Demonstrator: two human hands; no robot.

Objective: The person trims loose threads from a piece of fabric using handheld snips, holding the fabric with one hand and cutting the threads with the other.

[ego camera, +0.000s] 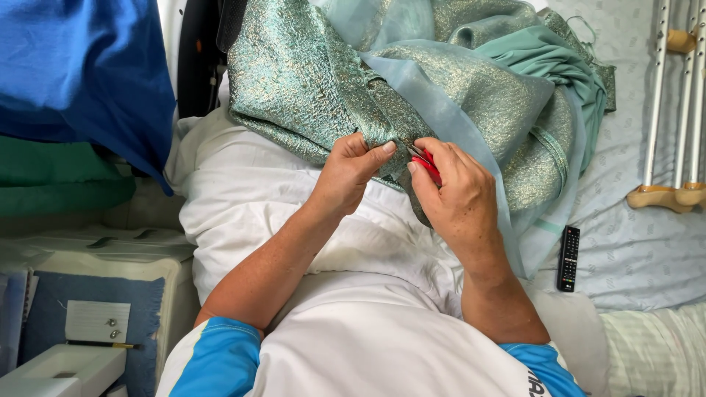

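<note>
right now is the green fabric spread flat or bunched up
Bunched up: the shimmery green fabric lies in heaped folds, left hand pinching one edge.

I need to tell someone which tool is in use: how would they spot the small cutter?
Start at the shimmering teal-and-gold fabric heaped over the white pillow. At its lower edge, the right hand pinches a small cutter; its red handle is the only red thing there.
</note>
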